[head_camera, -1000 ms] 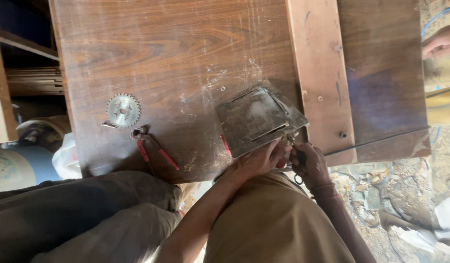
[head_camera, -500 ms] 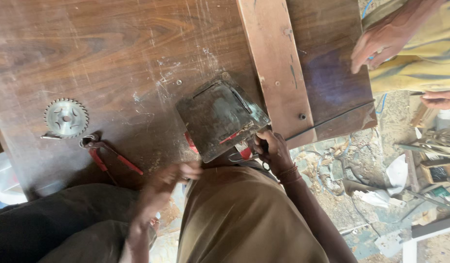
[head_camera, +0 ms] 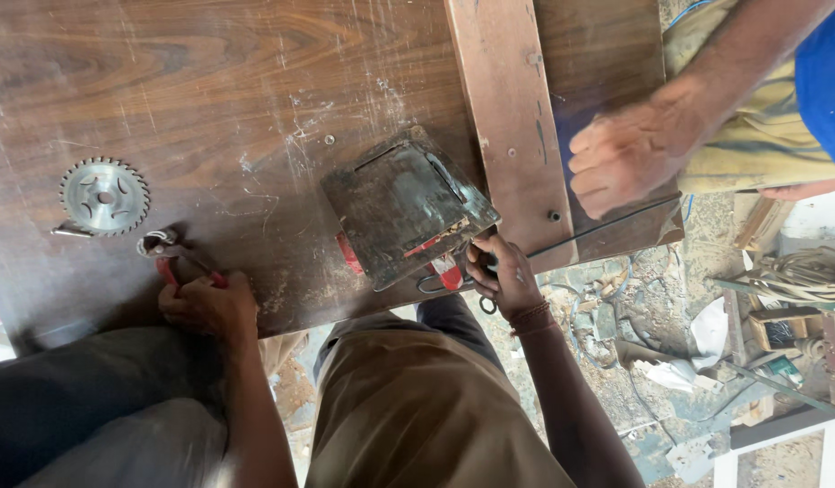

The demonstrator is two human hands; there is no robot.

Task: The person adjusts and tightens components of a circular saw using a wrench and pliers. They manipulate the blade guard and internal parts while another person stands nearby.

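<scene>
Left hand (head_camera: 205, 305) closed on red-handled metal pliers (head_camera: 169, 258); right hand (head_camera: 499, 276) grips dusty grey circular saw (head_camera: 404, 206) w/ red body at dark wood tabletop (head_camera: 210, 90) edge.

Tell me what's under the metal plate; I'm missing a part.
Red tool parts poke out beneath the plate, with the right hand at its edge. The rest is covered.
</scene>
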